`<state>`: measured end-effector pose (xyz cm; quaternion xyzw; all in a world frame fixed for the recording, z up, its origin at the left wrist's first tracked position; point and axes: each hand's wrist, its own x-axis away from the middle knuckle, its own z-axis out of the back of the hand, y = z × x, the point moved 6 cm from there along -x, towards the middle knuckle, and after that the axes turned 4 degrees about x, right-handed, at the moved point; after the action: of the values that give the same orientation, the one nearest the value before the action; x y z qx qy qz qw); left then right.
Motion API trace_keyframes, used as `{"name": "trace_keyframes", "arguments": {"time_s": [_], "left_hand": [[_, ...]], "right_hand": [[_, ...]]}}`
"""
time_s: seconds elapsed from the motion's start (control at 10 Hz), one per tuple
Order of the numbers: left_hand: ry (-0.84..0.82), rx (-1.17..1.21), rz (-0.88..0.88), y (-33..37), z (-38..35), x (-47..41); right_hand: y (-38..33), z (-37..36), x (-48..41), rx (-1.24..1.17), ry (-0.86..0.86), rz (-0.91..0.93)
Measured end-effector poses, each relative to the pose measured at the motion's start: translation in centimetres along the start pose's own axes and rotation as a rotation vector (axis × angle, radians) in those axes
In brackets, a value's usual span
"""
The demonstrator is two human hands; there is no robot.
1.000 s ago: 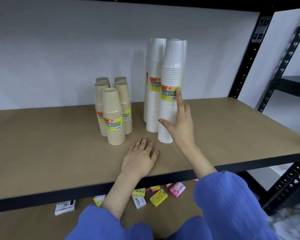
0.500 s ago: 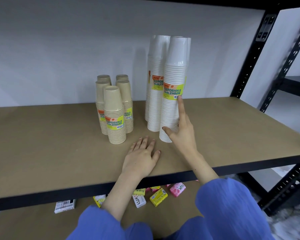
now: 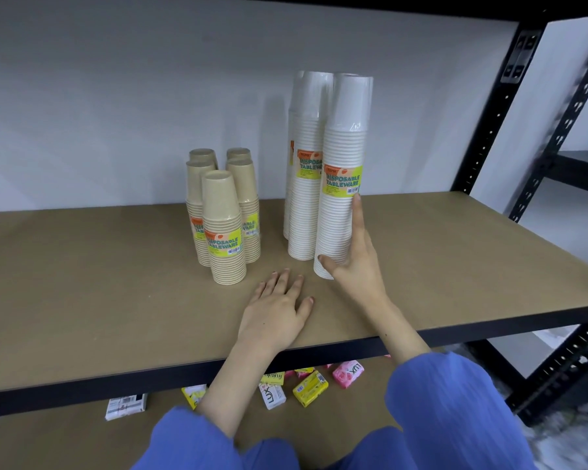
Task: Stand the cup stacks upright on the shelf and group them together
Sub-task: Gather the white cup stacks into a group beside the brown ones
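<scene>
Several short brown cup stacks (image 3: pixel 224 228) stand upright in a tight cluster at the shelf's middle. Right of them, tall white cup stacks (image 3: pixel 307 184) stand upright, touching one another. My right hand (image 3: pixel 355 262) holds the lower part of the front white stack (image 3: pixel 344 157): thumb at its base on the left, index finger stretched up its right side to just under the label. The other fingers are hidden behind the stack. My left hand (image 3: pixel 275 313) lies flat, palm down, on the brown shelf board (image 3: pixel 82 300), fingers spread, in front of both groups and touching no cups.
A white wall closes the back of the shelf. Black metal uprights (image 3: pixel 482 130) stand at the right. On the lower shelf lie several small soap boxes (image 3: pixel 309 388) and a white packet (image 3: pixel 126 405).
My right index finger has slid slightly down the front white stack, from on the label to just below it. My left hand has stayed flat on the board.
</scene>
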<state>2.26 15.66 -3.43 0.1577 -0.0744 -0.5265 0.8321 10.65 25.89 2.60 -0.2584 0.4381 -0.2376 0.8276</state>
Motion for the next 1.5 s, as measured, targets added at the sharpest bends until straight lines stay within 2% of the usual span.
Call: {"name": "trace_keyframes", "arguments": {"time_s": [0.2, 1.4, 1.5], "left_hand": [[-0.002, -0.002, 0.002, 0.0, 0.0, 0.0], [0.002, 0.001, 0.000, 0.0, 0.0, -0.1], [0.006, 0.015, -0.001, -0.1, 0.1, 0.0]], "right_hand": [[0.2, -0.5, 0.6, 0.160, 0.069, -0.073], [0.8, -0.6, 0.7, 0.059, 0.051, -0.076], [1.8, -0.5, 0.8, 0.019, 0.025, -0.138]]}}
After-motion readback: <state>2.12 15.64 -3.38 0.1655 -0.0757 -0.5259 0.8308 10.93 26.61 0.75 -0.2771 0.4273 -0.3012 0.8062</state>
